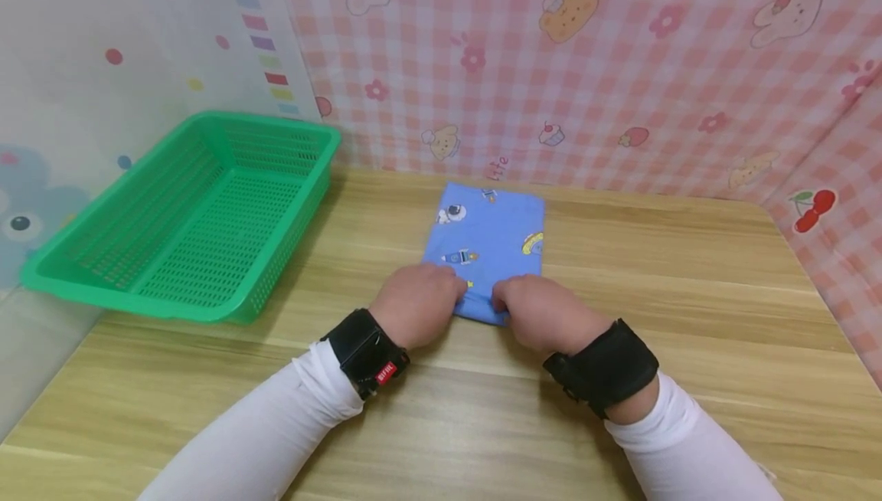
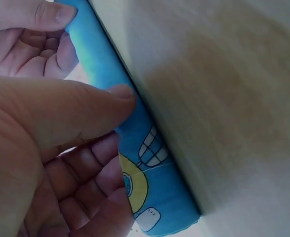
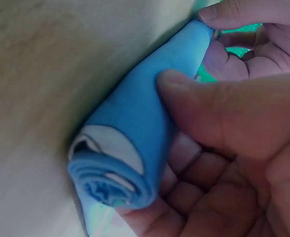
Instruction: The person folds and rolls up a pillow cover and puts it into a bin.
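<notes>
A blue cloth [image 1: 499, 233] printed with an astronaut, a rocket and other small pictures lies folded into a narrow strip on the wooden table. Its near edge is rolled up; in the right wrist view the roll [image 3: 130, 111] shows spiral layers at its end. My left hand [image 1: 420, 304] grips the left part of this roll, thumb on the near side and fingers curled beyond it. On the right part, my right hand [image 1: 547, 313] grips in the same way. The far part of the cloth lies flat. Most of the fingertips are hidden behind the roll.
A green plastic basket [image 1: 256, 306] with slotted walls stands at the left of the table [image 1: 661, 256], with nothing seen inside. Behind the table rises a pink checked wall [image 1: 510, 95] with cartoon prints; a pale wall [image 1: 151, 11] borders the left side.
</notes>
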A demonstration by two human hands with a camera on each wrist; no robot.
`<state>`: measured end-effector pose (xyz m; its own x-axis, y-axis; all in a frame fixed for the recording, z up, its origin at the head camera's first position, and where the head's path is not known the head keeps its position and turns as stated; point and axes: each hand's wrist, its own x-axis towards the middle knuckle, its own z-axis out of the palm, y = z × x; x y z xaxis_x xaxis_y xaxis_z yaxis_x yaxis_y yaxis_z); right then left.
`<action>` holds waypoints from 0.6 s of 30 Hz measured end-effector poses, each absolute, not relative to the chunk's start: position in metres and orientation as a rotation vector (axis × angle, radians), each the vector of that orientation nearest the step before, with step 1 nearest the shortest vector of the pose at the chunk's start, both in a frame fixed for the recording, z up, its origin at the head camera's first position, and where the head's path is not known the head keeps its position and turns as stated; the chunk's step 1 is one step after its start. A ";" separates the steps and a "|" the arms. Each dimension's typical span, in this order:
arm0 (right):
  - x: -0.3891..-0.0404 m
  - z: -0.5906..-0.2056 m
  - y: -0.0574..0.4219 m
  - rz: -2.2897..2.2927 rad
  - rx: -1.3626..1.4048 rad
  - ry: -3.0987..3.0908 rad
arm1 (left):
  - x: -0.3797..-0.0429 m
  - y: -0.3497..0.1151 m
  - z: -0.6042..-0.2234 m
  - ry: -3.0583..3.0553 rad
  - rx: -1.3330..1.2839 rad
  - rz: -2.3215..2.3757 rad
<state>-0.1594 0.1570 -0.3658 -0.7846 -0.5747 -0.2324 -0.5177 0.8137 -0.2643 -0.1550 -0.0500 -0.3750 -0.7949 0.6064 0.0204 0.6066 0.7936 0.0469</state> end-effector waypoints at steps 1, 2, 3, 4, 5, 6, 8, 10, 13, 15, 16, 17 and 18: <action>-0.161 -0.366 0.158 -0.283 -0.816 2.680 | -0.155 -0.050 -0.375 -2.969 -1.002 -0.077; -0.163 -0.366 0.159 -0.299 -0.791 2.662 | -0.155 -0.050 -0.376 -2.969 -0.999 -0.079; -0.164 -0.367 0.160 -0.317 -0.772 2.644 | -0.155 -0.050 -0.376 -2.974 -0.997 -0.077; -0.166 -0.367 0.161 -0.336 -0.754 2.629 | -0.156 -0.050 -0.377 -2.977 -0.998 -0.076; -0.168 -0.367 0.162 -0.354 -0.737 2.616 | -0.156 -0.050 -0.377 -2.984 -0.997 -0.078; -0.169 -0.368 0.164 -0.373 -0.724 2.608 | -0.156 -0.050 -0.377 -2.993 -0.994 -0.085; -0.172 -0.369 0.166 -0.405 -0.708 2.597 | -0.158 -0.049 -0.377 -3.012 -0.990 -0.106; -0.175 -0.369 0.167 -0.431 -0.698 2.593 | -0.160 -0.048 -0.377 -3.034 -0.982 -0.136; -0.178 -0.370 0.167 -0.448 -0.688 2.589 | -0.165 -0.047 -0.377 -3.060 -0.968 -0.186; -0.180 -0.371 0.168 -0.451 -0.666 2.588 | -0.168 -0.046 -0.377 -3.077 -0.957 -0.218; -0.180 -0.371 0.168 -0.449 -0.655 2.590 | -0.169 -0.045 -0.377 -3.083 -0.955 -0.230; -0.181 -0.371 0.168 -0.448 -0.643 2.594 | -0.170 -0.045 -0.377 -3.089 -0.953 -0.242; -0.181 -0.371 0.169 -0.449 -0.628 2.602 | -0.171 -0.045 -0.377 -3.096 -0.952 -0.249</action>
<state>-0.1813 0.1687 -0.3710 -0.8079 -0.4921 -0.3241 -0.3550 0.8455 -0.3989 -0.1712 -0.0446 -0.3769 -0.8230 0.5652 -0.0570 0.5488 0.8170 0.1771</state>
